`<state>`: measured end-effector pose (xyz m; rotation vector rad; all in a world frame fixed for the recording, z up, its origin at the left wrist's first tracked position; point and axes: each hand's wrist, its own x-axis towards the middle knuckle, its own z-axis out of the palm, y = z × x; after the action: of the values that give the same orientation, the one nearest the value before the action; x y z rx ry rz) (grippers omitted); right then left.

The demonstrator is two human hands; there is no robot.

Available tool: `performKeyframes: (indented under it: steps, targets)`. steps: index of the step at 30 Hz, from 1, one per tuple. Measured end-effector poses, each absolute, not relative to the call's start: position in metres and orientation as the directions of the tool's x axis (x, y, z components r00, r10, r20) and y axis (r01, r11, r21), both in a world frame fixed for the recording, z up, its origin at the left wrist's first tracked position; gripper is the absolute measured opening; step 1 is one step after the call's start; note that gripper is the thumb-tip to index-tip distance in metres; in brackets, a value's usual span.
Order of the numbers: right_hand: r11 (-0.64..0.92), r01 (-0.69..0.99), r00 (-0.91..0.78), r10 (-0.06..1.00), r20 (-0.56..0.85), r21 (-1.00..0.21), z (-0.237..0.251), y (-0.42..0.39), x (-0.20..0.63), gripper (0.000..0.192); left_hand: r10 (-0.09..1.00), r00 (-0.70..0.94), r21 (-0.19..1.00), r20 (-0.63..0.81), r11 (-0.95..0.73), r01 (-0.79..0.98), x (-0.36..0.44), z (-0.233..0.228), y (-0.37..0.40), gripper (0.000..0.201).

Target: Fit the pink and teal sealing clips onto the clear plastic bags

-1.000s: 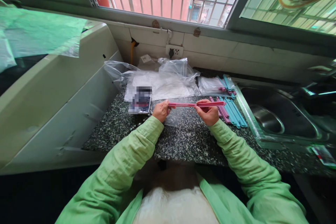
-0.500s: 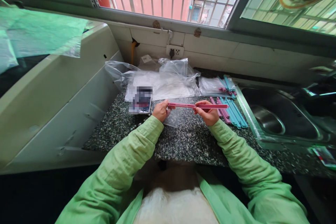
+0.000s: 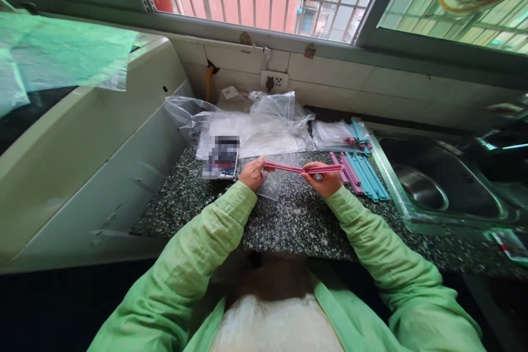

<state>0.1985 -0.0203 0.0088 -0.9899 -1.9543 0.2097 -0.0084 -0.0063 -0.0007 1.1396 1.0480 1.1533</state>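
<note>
My left hand [image 3: 251,174] is closed on the left end of a slim pink plastic bag clip [image 3: 284,167], pinching it between thumb and fingers. My right hand [image 3: 324,181] grips the clip further along, and a pink length extends past its fingers to the right. Whether this is one clip or two overlapping pieces I cannot tell. Below my left hand lies a small clear plastic bag [image 3: 270,191]. Right of my right hand, several pink clips [image 3: 350,173] and teal clips [image 3: 371,177] lie side by side on the speckled counter [image 3: 297,225].
Clear plastic bags [image 3: 264,132] spread along the back of the counter. Bagged clips [image 3: 336,136] lie behind the loose ones. A phone [image 3: 225,157] is at left, a metal sink [image 3: 406,214] at right. A wall socket [image 3: 275,81] is behind; a pale appliance side [image 3: 103,159] borders the left.
My right hand has shifted slightly left, and the pink length beyond it now reaches less far right and tilts a little downward. My left hand has stayed put.
</note>
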Motion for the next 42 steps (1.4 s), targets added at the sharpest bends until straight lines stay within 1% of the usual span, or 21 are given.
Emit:
performKeyframes:
  steps: [3,6,9,15,18,23,26,31,35,38,42]
  targets:
    - [0.668,0.59,-0.281,0.696,0.66,-0.453,0.007,-0.02,0.199,0.01,0.978,0.157,0.961,-0.139,0.171,-0.216,-0.008,0.0,-0.006,0.051]
    - [0.651,0.619,-0.278,0.705,0.652,-0.439,0.005,-0.019,0.199,0.012,0.964,0.183,0.937,-0.192,0.236,-0.256,-0.008,0.002,-0.006,0.05]
    - [0.65,0.621,-0.275,0.704,0.655,-0.438,0.004,-0.019,0.199,0.012,0.954,0.228,0.926,-0.196,0.256,-0.276,-0.007,0.005,-0.007,0.043]
    - [0.65,0.615,-0.243,0.696,0.676,-0.447,0.008,-0.021,0.198,0.012,0.939,0.274,0.918,-0.206,0.282,-0.278,-0.006,0.007,-0.008,0.017]
    - [0.651,0.62,-0.22,0.68,0.7,-0.438,0.011,-0.022,0.198,0.011,0.941,0.271,0.917,-0.2,0.277,-0.285,-0.006,0.006,-0.008,0.013]
    - [0.593,0.67,-0.1,0.667,0.738,-0.446,0.013,-0.018,0.203,0.009,0.953,0.259,0.926,-0.16,0.235,-0.294,-0.006,0.008,-0.011,0.013]
    - [0.575,0.689,-0.084,0.669,0.738,-0.442,0.009,-0.013,0.206,0.009,0.948,0.285,0.927,-0.142,0.229,-0.299,-0.005,0.01,-0.013,0.017]
    - [0.617,0.693,-0.165,0.639,0.752,-0.372,0.002,-0.011,0.201,0.011,0.932,0.345,0.916,-0.11,0.23,-0.328,-0.004,0.013,-0.016,0.027]
    - [0.644,0.67,-0.223,0.65,0.727,-0.369,0.001,-0.016,0.193,0.01,0.922,0.378,0.918,-0.084,0.22,-0.331,-0.003,0.012,-0.017,0.034]
    - [0.66,0.671,-0.255,0.633,0.731,-0.338,0.003,-0.02,0.19,0.009,0.912,0.405,0.915,-0.068,0.218,-0.339,-0.002,0.009,-0.016,0.039]
    - [0.691,0.658,-0.282,0.594,0.754,-0.298,0.008,-0.023,0.19,0.006,0.903,0.414,0.92,-0.118,0.256,-0.296,-0.003,0.008,-0.016,0.04]
